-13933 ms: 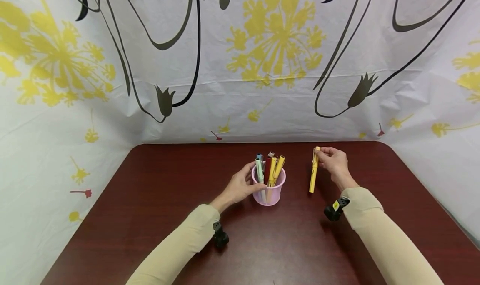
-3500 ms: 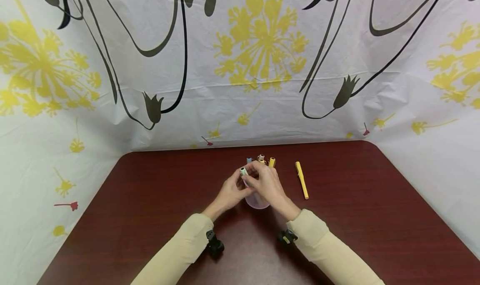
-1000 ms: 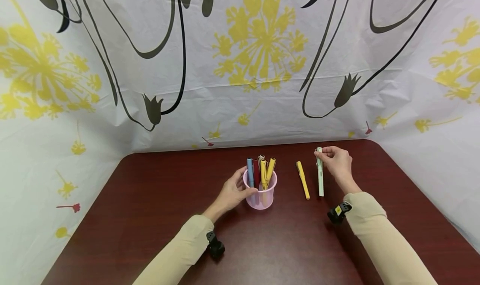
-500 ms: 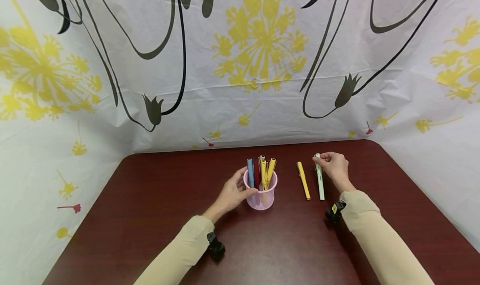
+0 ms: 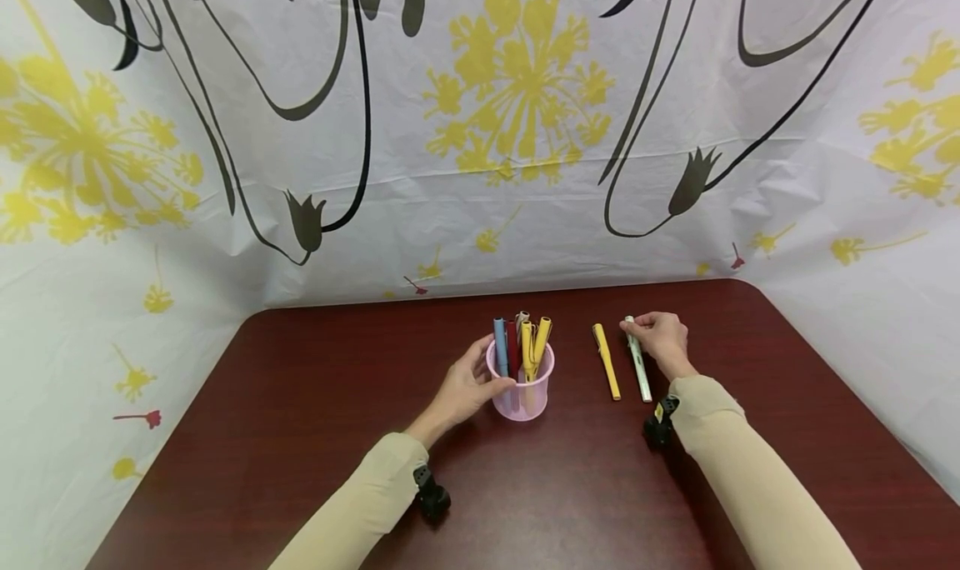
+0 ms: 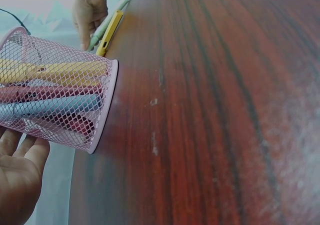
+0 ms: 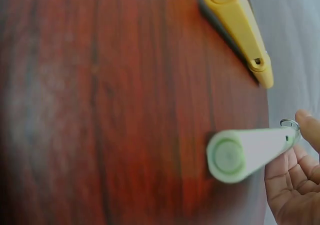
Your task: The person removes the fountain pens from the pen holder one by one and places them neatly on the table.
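Observation:
A pink mesh pen cup [image 5: 522,402] stands upright in the middle of the table, with blue, dark red, yellow and whitish pens inside. My left hand [image 5: 459,393] holds it from the left, thumb at the near rim and fingers around the far side. On the right, my right hand [image 5: 660,338] pinches a mint green pen [image 5: 640,372] by its clip end. The green pen's other end points toward me, at or just above the tabletop. Left of it lies a yellow pen [image 5: 607,363], apart from both the cup and my hand.
The dark red-brown table [image 5: 337,370] has rounded far corners. A white cloth [image 5: 450,220] with yellow flowers and dark stems hangs behind it and at both sides.
Earlier my right hand held the yellow pen, which now lies on the table. The green pen came out of the cup. Lately my right hand has lowered it, drifting slightly left and toward me.

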The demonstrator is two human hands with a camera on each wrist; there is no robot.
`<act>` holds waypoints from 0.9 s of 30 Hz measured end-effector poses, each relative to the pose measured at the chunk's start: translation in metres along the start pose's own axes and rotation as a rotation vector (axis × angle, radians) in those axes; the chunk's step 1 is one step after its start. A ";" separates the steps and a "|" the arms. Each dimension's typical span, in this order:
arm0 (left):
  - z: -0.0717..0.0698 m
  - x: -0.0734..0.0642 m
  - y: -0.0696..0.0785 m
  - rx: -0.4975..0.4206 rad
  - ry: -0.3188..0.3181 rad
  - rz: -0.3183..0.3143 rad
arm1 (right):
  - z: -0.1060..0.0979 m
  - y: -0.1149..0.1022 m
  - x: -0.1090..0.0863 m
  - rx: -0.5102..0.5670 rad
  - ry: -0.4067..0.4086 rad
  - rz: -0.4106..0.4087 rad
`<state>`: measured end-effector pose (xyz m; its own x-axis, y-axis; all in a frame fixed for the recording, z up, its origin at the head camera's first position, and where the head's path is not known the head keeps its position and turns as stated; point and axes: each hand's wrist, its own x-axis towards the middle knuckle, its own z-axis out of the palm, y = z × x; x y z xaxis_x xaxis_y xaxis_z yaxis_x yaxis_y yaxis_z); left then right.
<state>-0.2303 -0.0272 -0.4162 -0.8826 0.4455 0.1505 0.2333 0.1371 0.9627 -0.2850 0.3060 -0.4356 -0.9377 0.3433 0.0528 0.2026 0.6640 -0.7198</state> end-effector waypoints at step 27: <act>-0.001 0.009 -0.024 -0.011 0.004 -0.024 | 0.013 -0.007 0.000 -0.084 -0.003 -0.034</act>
<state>-0.2439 -0.0274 -0.4374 -0.8895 0.4384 0.1287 0.2078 0.1373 0.9685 -0.2899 0.2929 -0.4398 -0.9452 0.3180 0.0741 0.1935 0.7283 -0.6573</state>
